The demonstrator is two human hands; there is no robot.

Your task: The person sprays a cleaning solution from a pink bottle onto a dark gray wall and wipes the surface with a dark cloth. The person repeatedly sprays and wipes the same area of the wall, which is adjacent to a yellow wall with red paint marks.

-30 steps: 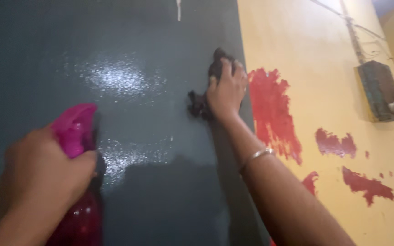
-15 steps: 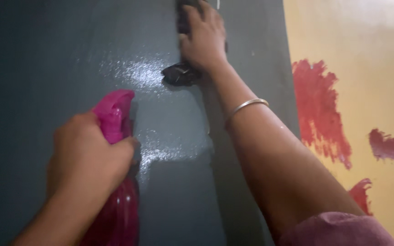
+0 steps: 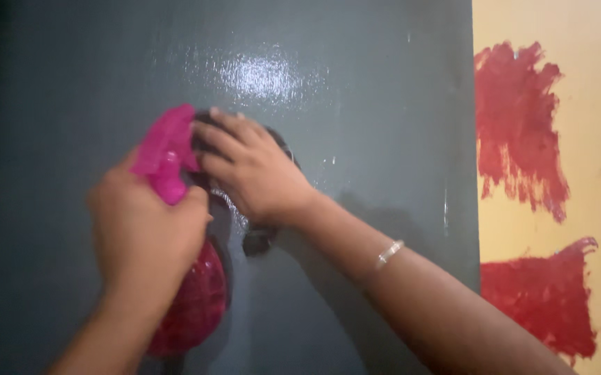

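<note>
I note left hand (image 3: pixel 144 232) clenched round a pink spray bottle (image 3: pixel 193 298), right hand (image 3: pixel 255 173) spread flat, pressing a dark cloth (image 3: pixel 259 239) on the wet grey panel (image 3: pixel 370 111).

Main surface: a dark grey-green panel (image 3: pixel 356 104) fills most of the view, smooth and upright.
Light: a bright glare patch (image 3: pixel 259 73) near the top (the surface looks wet there).
Wall: yellow wall (image 3: pixel 592 90) at right, with rough red paint patches (image 3: pixel 519 125).
</note>
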